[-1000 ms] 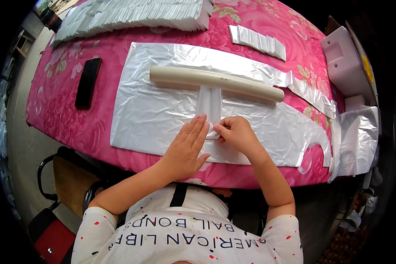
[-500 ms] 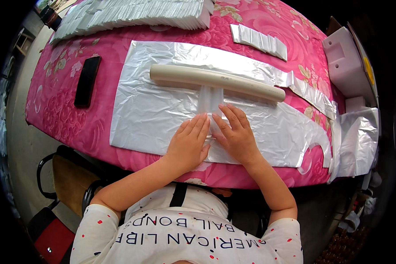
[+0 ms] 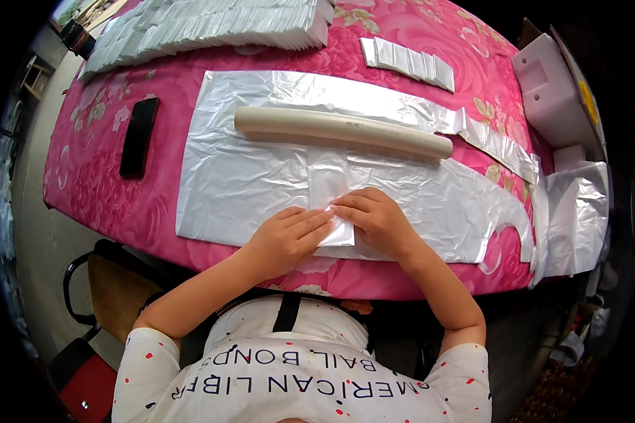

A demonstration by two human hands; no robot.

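Compared with half a second ago, the left hand [image 3: 289, 236] and right hand [image 3: 377, 222] have drawn together, fingertips meeting over the folded plastic strip [image 3: 327, 176], whose lower end now shows beneath them. The strip lies on the silver plastic sheet [image 3: 236, 187], running down from the tube [image 3: 342, 132]. The left fingers lie close together and nearly straight, the right ones bent; whether either pinches the strip, I cannot tell. Counted: two hands, one strip, one tube, one black phone [image 3: 140, 137], one large stack [image 3: 212, 27] and one small fanned row [image 3: 408, 65] of folded plastic.
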